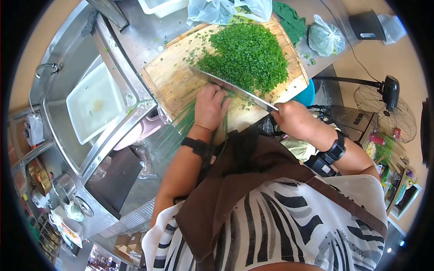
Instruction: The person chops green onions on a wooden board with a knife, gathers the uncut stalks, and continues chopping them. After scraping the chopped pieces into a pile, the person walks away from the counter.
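Striped shirt cloth (271,221) is showing nearest the camera, with a brown apron (235,169) hanging over it. Ahead, the person's right hand (291,119) is gripping the handle of a knife (237,91), whose long blade is slanting up and leftward over a wooden cutting board (165,81). The left hand (209,107) is curling over long green stalks (183,118), holding them just beside the blade; their ends are trailing past the board's edge toward the lower left. Beyond the blade, a big heap of chopped greens (251,52) is covering much of the board, loose pieces lying to its left. The board is resting on a metal counter (142,34). Near its far right corner, a filled plastic bag (326,37) is sitting beside a green cloth (289,20). To the left, a white tray (97,104) is resting in a metal sink (83,49).
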